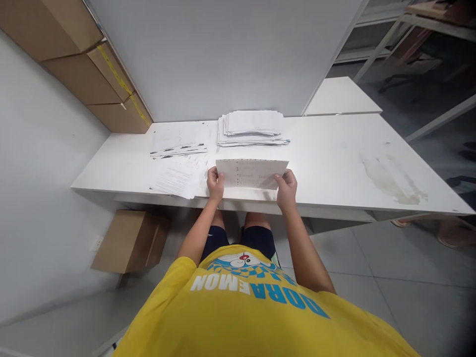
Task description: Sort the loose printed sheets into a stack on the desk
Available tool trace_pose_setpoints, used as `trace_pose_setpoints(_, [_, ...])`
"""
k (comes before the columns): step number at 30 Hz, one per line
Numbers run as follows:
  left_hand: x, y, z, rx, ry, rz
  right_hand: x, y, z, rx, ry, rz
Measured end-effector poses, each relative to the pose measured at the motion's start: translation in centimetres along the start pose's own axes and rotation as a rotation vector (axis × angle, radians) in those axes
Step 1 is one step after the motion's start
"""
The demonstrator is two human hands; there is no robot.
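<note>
I hold a printed white sheet of paper [250,173] just above the near edge of the white table [334,163]. My left hand [214,184] grips its left edge, fingers closed on it. My right hand [286,188] pinches its right edge the same way. The sheet is folded or tilted up toward me. A tall stack of folded papers [252,129] sits behind the sheet. A thinner pile of papers [179,145] lies to the left, with loose printed sheets [178,179] in front of it beside my left hand.
A grey partition wall [223,54] rises behind the table. Cardboard boxes [92,74] stand stacked at the back left, and another cardboard box [128,241] sits on the floor under the table. A stain [390,178] marks the table's right side. Metal shelving frames [409,29] stand far right.
</note>
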State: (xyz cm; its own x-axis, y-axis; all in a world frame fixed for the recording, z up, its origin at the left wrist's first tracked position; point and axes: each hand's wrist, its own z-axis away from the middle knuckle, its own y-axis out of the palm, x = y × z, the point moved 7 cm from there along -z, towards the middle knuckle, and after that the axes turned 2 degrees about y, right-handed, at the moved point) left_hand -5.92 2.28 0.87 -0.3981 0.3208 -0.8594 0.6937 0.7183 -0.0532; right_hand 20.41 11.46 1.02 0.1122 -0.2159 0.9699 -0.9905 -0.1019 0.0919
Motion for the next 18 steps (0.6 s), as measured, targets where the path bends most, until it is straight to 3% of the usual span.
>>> trace_pose_setpoints(4, [-0.7,-0.7,1.5,0.097,0.011,-0.048,0.3,-1.5,0.6,0.051,0.152,0.155])
trace_pose_setpoints(9, [-1.0,0.3,2.1,0.480,-0.040,-0.298,-2.2,-4.4,0.8,0.171,0.475,0.371])
trace_pose_setpoints(12, [-0.8,1.8,1.9,0.665,-0.049,-0.521,-3.5,-5.9,0.1,0.175,0.534,0.454])
trace_pose_setpoints(18, [-1.0,3.4,1.9,0.704,0.007,-0.740,-5.1,-7.6,-2.0,0.168,0.530,0.387])
